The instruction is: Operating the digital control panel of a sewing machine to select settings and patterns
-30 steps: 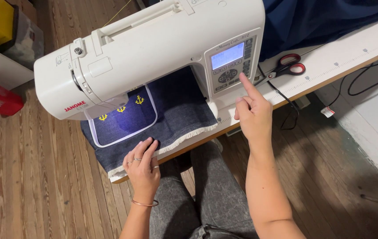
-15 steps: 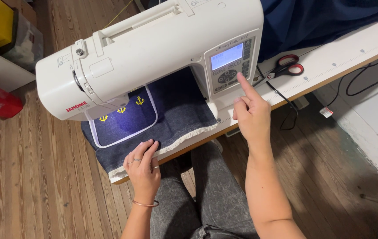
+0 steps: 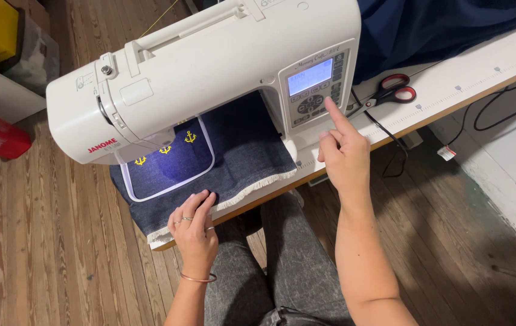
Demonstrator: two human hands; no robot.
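Floorboards point(image 3: 40, 241) of worn wood filled the left side, with a red container point(image 3: 1, 140) standing on them at the far edge. Next came the white sewing machine point(image 3: 209, 66), its head hanging over a white embroidery hoop point(image 3: 206, 158) that framed dark denim cloth point(image 3: 246, 154) stitched with small yellow anchors point(image 3: 165, 149). The cloth lay flat on the machine bed, its frayed pale edge toward the person. The left hand point(image 3: 192, 226) rested at that near edge, fingers loosely spread and laid flat on the denim, holding nothing. Further right, the right hand point(image 3: 345, 158) was raised with its index finger extended toward the button panel point(image 3: 313, 102) below the lit screen point(image 3: 310, 76), the other fingers curled in; whether the fingertip touched a button could not be told. Red-handled scissors point(image 3: 391, 90) lay on the white table point(image 3: 481, 72) beyond, beside dark blue fabric point(image 3: 445, 27).
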